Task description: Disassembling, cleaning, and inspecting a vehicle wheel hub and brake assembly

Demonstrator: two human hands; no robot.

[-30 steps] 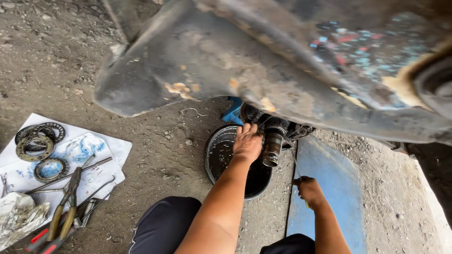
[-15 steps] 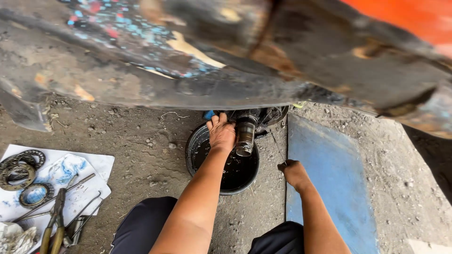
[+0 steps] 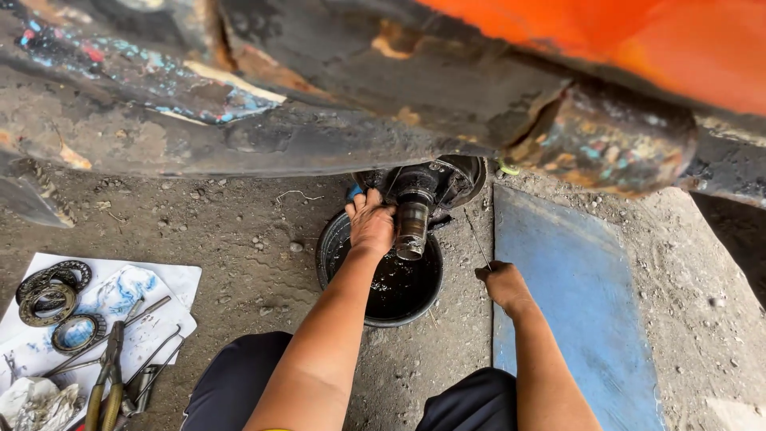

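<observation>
My left hand [image 3: 371, 221] rests against the side of a greasy axle spindle [image 3: 412, 223] that sticks out from under a rusty vehicle body [image 3: 319, 112]. Its fingers lie flat on the hub area, gripping nothing that I can make out. Below the spindle stands a round black pan [image 3: 329, 255] with dark oil in it. My right hand [image 3: 503, 283] is closed on a thin metal rod [image 3: 477, 239] at the left edge of a blue board [image 3: 582, 319] on the ground.
White paper [image 3: 159, 279] at the lower left carries bearing rings [image 3: 48, 291], pliers [image 3: 108, 383] and thin hooked tools [image 3: 152, 375]. A crumpled rag [image 3: 36, 403] lies beside them. The ground is gritty dirt. My dark trouser knees [image 3: 239, 383] show at the bottom.
The view has swung right and upward, bringing an orange panel into sight. My left hand stays at the spindle. My right hand has shifted little beside the blue board.
</observation>
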